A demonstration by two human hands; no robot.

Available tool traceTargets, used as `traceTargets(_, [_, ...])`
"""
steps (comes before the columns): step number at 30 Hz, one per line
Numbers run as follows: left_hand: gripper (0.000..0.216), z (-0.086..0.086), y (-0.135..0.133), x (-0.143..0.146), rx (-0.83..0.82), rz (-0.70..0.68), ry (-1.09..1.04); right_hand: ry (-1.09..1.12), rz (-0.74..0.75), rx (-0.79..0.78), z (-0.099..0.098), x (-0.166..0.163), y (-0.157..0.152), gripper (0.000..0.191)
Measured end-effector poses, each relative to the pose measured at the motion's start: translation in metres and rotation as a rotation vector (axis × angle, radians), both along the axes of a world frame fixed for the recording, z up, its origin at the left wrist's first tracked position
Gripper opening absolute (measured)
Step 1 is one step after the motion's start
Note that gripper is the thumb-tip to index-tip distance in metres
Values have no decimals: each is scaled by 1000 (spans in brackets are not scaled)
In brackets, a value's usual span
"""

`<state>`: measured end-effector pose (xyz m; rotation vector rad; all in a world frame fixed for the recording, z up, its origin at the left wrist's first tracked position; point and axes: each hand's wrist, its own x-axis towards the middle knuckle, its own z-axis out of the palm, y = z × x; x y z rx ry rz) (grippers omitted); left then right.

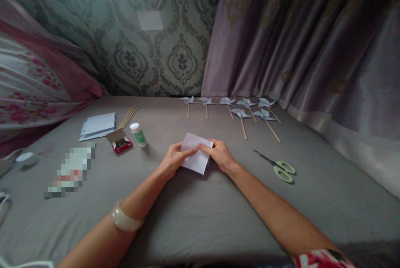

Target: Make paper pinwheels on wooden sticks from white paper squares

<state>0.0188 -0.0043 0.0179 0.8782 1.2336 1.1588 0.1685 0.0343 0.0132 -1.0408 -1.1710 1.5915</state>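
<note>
A square sheet of white paper (196,160) is held just above the grey cloth, turned at a slight angle. My left hand (175,157) grips its left side, thumb on top and fingers underneath. On the opposite side my right hand (220,154) pinches the sheet the same way, and the two thumb tips almost meet near the middle. Both hands' fingers are mostly hidden beneath the paper. Scissors (276,167) with light green handles lie to the right of my right hand. A white glue bottle (138,135) with a green label stands beyond my left hand.
Several paper pinwheels (240,113) on wooden sticks lie at the back right. At the left are a stack of white paper (98,125), several wooden sticks (128,116), an open red box (121,145) of small items and a blurred-out flat object (71,168). Curtains (281,30) hang on the right.
</note>
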Motion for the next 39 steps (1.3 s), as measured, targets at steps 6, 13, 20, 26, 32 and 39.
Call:
traceTargets(6, [38, -2, 2, -5, 8, -13, 134, 16, -125, 14, -5, 4, 12, 41])
traceTargets(13, [38, -5, 8, -12, 78, 117, 42, 76, -231, -28, -13, 8, 22, 47])
traceTargets(20, [39, -1, 0, 6, 64, 2, 13, 158, -234, -33, -12, 4, 23, 50])
traceTargets(26, [36, -9, 3, 2, 109, 39, 40, -35, -165, 67, -13, 8, 30, 51])
traceTargets(32, [41, -9, 7, -4, 90, 43, 72, -285, -68, 124, -5, 28, 28, 41])
traceTargets(39, [38, -6, 4, -1, 112, -36, 112, -388, -114, 145, 11, 59, 14, 34])
